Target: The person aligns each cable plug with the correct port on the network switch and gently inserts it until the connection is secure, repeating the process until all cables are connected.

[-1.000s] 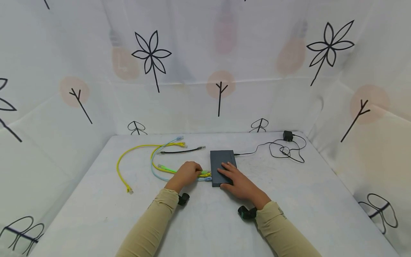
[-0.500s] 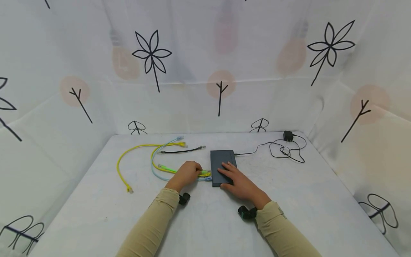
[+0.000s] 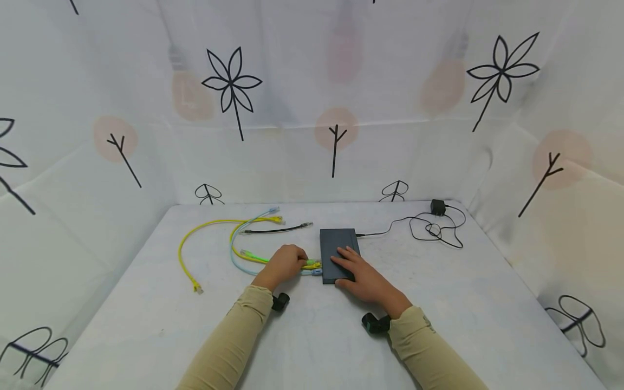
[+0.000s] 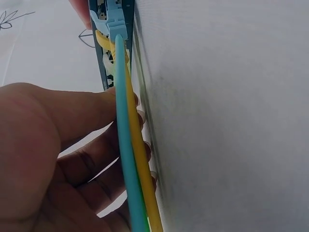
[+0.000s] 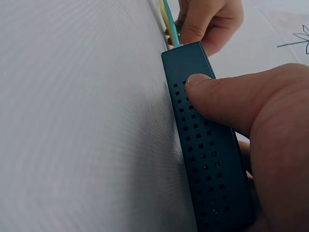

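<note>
A dark blue-grey network switch (image 3: pixel 336 244) lies on the white table. My left hand (image 3: pixel 284 264) is at its left side, thumb and fingertips pinching a green network cable (image 3: pixel 253 257) close to the port row. In the left wrist view a light blue cable (image 4: pixel 124 121) and a yellow cable (image 4: pixel 140 154) run past these fingers, their plugs at the switch's ports. The green plug end is mostly hidden there. My right hand (image 3: pixel 363 277) rests on the switch, fingers spread straight over its top. Its thumb (image 5: pixel 212 94) presses the perforated near side.
Another yellow cable (image 3: pixel 182 254) curves across the table's left part. A short black cable (image 3: pixel 275 230) lies behind the left hand. From the switch's far right corner a thin black cord (image 3: pixel 382 233) leads to a power adapter (image 3: pixel 437 207). Patterned white cloth (image 3: pixel 302 157) walls the table.
</note>
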Tool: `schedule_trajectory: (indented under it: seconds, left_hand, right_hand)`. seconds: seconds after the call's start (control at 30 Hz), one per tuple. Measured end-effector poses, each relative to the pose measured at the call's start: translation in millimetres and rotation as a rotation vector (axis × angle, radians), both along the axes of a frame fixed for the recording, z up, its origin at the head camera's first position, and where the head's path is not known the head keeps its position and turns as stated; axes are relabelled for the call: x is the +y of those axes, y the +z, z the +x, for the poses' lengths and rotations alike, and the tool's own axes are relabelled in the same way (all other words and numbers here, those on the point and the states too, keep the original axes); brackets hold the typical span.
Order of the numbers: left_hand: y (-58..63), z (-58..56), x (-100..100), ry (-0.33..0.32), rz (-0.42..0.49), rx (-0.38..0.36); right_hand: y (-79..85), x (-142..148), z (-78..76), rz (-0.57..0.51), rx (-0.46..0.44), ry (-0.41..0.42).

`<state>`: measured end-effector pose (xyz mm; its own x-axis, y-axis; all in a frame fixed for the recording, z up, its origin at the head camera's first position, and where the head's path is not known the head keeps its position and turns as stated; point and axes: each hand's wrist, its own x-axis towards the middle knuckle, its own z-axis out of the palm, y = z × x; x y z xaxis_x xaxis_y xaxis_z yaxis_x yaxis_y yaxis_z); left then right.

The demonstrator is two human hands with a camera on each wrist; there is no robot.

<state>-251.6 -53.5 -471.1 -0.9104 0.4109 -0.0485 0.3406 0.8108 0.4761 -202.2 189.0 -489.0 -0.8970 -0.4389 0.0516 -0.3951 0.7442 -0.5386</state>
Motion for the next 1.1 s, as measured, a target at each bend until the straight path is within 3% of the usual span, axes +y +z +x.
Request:
schedule_trajectory:
  seconds: [0.27, 1.1]
  left_hand:
    - [-1.7, -1.1, -2.2, -0.018, 0.022, 0.014]
    - [0.9, -1.3, -0.6, 0.02, 0.06, -0.044]
  right_hand:
    - [1.1, -0.1, 0.5, -0.001, -0.001, -0.001]
    - [0.3, 0.3, -0.4, -0.006, -0.007, -0.004]
